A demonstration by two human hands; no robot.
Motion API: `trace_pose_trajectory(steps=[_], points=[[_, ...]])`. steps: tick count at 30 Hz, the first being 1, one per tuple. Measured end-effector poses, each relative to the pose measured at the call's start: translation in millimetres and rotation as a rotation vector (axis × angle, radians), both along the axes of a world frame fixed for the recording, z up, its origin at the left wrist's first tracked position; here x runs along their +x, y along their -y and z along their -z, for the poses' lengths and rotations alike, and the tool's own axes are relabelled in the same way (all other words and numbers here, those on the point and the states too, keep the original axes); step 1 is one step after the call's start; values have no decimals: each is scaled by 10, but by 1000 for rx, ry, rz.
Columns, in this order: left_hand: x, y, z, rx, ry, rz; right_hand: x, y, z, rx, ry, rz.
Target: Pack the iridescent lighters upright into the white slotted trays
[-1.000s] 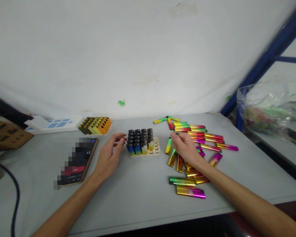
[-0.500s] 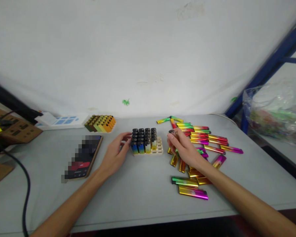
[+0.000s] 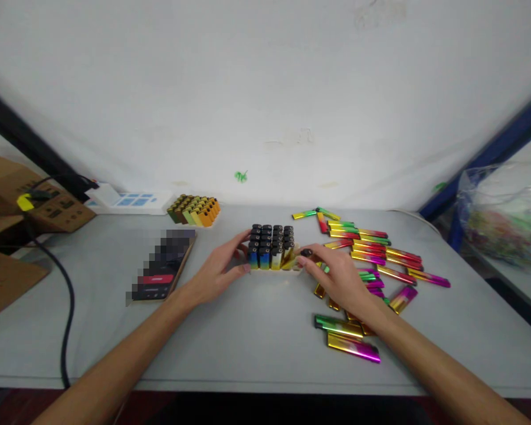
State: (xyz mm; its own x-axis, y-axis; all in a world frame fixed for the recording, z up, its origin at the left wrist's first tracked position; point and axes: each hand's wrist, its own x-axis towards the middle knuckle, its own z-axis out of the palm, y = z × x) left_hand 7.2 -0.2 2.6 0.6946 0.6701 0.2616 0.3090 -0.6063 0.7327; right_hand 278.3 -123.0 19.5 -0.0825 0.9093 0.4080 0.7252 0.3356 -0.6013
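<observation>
A pale tray point(image 3: 297, 267) in the middle holds several upright lighters point(image 3: 264, 258) with black tops and blue, white or yellow bodies. My left hand point(image 3: 223, 265) rests at the tray's left side, thumb and fingers apart around its corner. At the tray's right end, my right hand point(image 3: 336, 273) pinches a black-topped yellow lighter point(image 3: 292, 260), tilted with its lower end over the tray. Shiny lighters in red, gold, green and purple point(image 3: 371, 251) lie loose to the right, some hidden under my right hand.
A phone point(image 3: 163, 268) lies left of my left hand. Behind it stand a second block of lighters point(image 3: 194, 211) and a white power strip point(image 3: 137, 202). Cardboard boxes point(image 3: 62, 206) and a black cable point(image 3: 68, 307) are at the left, a plastic bag point(image 3: 504, 218) at the right.
My right hand has moved left to the tray with its lighter, which is now over the right end. My left hand still sits at the tray's left side. The whole view has shifted slightly.
</observation>
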Motion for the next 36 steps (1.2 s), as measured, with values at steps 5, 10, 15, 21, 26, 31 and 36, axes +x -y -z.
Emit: trace_pose_trajectory(steps=[5, 10, 15, 21, 26, 31, 36], points=[[62, 40, 14, 60, -65, -29, -27, -32, 58, 117, 265, -9], [160, 64, 40, 64, -117, -103, -208, -60, 60, 126, 493, 109], [176, 33, 66, 37, -136, -147, -296, -64, 103, 64, 556, 153], [143, -7, 70, 21, -137, -155, 51, -21, 7, -40, 428, -3], [120, -26, 68, 36, -169, -172, 711, -109, 5, 32, 324, 87], [70, -41, 93, 87, -165, -123, 1232, -162, 142, -58, 328, 94], [59, -37, 58, 44, -151, -108, 1309, -149, 165, -133, 331, 72]])
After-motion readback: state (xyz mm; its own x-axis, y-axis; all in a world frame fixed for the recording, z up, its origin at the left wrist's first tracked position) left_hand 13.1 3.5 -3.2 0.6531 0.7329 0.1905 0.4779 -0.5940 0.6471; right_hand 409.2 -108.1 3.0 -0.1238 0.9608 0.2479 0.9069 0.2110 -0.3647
